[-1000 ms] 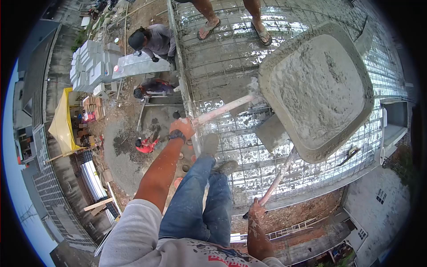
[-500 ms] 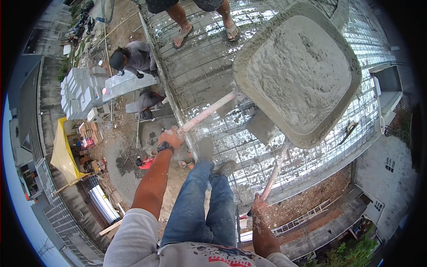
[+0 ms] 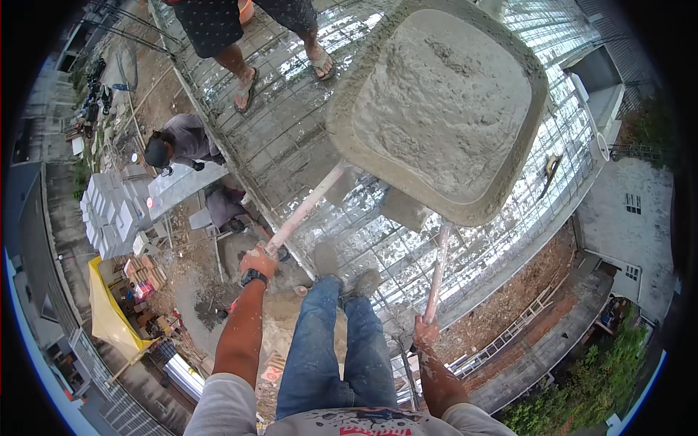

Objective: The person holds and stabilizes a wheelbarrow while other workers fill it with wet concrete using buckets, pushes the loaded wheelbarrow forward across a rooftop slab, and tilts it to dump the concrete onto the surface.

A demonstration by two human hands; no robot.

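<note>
A wheelbarrow (image 3: 340,138) stands in front of me, its tray coated with grey cement. Wet concrete (image 3: 443,102) fills the tray almost to the rim. My left hand (image 3: 259,263) wraps round the end of the left handle, a watch on that wrist. Round the end of the right handle (image 3: 438,272) my right hand (image 3: 425,333) is closed. Both handles run from my hands up to the underside of the tray. My shoes (image 3: 326,259) are behind the tray, between the handles. The wheel is hidden.
Steel mesh (image 3: 291,131) covers the deck, partly smeared with concrete. A person in sandals (image 3: 246,89) stands ahead on the left. Below the deck's left edge another person (image 3: 187,138) bends beside stacked blocks (image 3: 109,211). A trowel-like tool (image 3: 550,173) lies at right. A ladder (image 3: 509,330) lies below.
The view has turned and shifted, so the wheelbarrow appears further left and a little higher. More of the person in sandals shows. Both hands keep their hold on the handles.
</note>
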